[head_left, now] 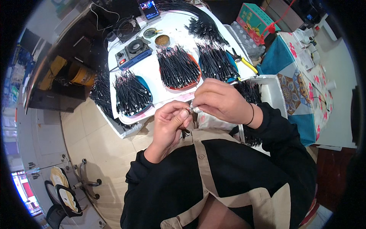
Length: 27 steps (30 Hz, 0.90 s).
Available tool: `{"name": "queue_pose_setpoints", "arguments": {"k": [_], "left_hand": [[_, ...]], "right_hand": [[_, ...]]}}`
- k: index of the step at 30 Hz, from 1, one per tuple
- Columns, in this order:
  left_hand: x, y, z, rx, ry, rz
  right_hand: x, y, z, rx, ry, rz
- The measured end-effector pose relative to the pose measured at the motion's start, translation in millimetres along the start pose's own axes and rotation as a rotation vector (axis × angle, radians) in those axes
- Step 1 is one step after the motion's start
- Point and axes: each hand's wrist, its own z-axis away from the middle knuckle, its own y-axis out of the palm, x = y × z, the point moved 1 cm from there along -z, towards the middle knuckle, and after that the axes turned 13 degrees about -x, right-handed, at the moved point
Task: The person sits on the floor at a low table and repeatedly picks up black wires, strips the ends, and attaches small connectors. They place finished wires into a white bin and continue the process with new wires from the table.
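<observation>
Close in front of my body, just off the table's near edge, my two hands meet fingertip to fingertip. My left hand [170, 123] is closed in a pinch on the end of a thin black cable [185, 133], part of which shows below the fingers. Thumb and fingers of my right hand [223, 101] are pinched together at the same spot. A small whitish bit [196, 109] shows at those fingertips, too small to name. Beyond the hands, an orange-red tray [185, 87] carries a dense bundle of black cables [177, 68] with silvery connector ends.
More cable bundles lie in a blue tray [146, 86] at the left and another blue tray [233, 65] at the right. Yellow-handled pliers [248, 65] rest at the table's right edge. Behind are a blue-fronted soldering device [135, 57], a round tin [162, 40] and a lit phone [148, 9].
</observation>
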Motion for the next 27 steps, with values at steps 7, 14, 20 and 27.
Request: {"name": "queue_pose_setpoints", "arguments": {"k": [7, 14, 20, 27], "left_hand": [[-5, 4, 8, -0.013, 0.290, -0.451], [-5, 0, 1, 0.129, -0.311, 0.309], [-1, 2, -1, 0.259, -0.486, 0.427], [-12, 2, 6, 0.114, 0.000, -0.121]], "right_hand": [[3, 6, 16, 0.153, 0.974, -0.620], [-9, 7, 11, -0.056, 0.436, -0.492], [-11, 8, 7, -0.058, 0.171, -0.360], [5, 25, 22, -0.137, 0.540, -0.718]]}}
